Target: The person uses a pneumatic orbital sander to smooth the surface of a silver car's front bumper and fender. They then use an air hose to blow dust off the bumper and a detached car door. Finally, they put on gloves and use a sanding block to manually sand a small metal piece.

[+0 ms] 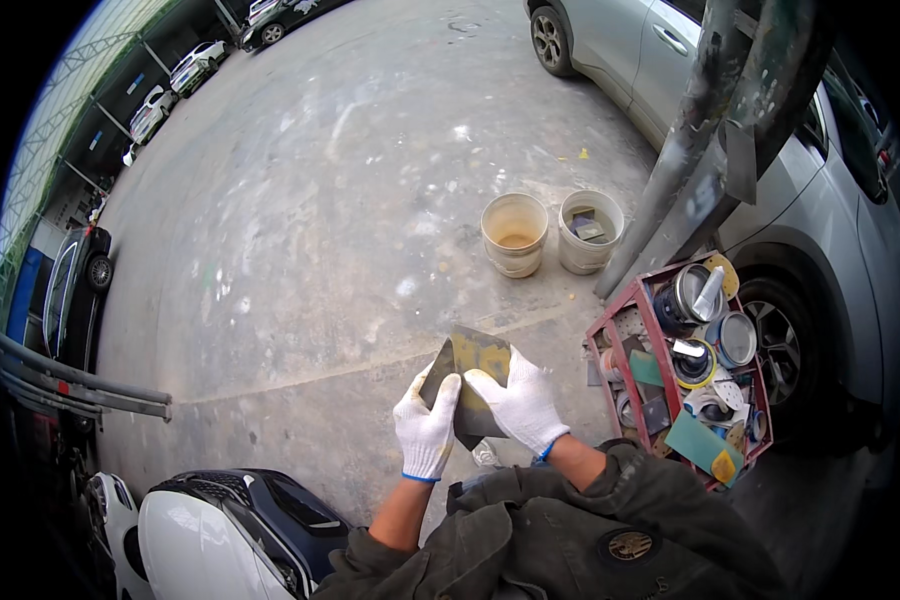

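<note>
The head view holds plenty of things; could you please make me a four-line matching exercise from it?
1. Left hand
2. Right bucket
3. Red rack
4. Silver car

A. Partly behind a slanting pole
B. White-gloved, holding a dark flat piece
C. Loaded with cans
D. Standing beside a second bucket

Pairs: 1-B, 2-D, 3-C, 4-A

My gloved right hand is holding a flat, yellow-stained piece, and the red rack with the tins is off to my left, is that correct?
Not quite: the red rack with the tins is off to your right, as the head view shows. Your gloved right hand is holding a flat, yellow-stained piece.
</note>
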The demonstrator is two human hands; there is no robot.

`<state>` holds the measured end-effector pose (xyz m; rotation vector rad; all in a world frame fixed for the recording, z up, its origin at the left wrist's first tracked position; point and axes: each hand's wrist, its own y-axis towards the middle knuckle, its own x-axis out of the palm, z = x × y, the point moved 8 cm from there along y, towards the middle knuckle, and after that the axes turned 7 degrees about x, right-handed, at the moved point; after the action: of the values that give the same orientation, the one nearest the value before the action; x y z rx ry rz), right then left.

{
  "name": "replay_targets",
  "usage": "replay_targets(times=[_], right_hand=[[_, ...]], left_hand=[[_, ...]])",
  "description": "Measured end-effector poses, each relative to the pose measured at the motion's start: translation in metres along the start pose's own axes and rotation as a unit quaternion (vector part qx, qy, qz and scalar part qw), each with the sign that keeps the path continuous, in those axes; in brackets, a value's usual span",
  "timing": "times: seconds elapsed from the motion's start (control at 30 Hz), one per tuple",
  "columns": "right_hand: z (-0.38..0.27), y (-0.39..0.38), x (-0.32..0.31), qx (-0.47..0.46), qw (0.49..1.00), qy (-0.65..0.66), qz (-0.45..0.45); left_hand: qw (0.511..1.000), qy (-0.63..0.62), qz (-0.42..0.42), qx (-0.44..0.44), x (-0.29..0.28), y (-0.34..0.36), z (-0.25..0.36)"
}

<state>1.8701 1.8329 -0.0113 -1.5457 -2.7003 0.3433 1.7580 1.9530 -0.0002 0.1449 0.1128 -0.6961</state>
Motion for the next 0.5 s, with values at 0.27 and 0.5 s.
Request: replay_targets(times=[0.27,0.5], right_hand=[[-0.007,-0.01,0.001,-0.046,0.998,-0.033,-0.011],[-0.029,-0.017,0.003,-0.099,0.99,-0.07,-0.078]], left_hand=[[0.96,0.222,-0.097,0.141,0.003,-0.01,0.022],[0.935,0.195,-0.28,0.099,0.012,-0.009,0.0]])
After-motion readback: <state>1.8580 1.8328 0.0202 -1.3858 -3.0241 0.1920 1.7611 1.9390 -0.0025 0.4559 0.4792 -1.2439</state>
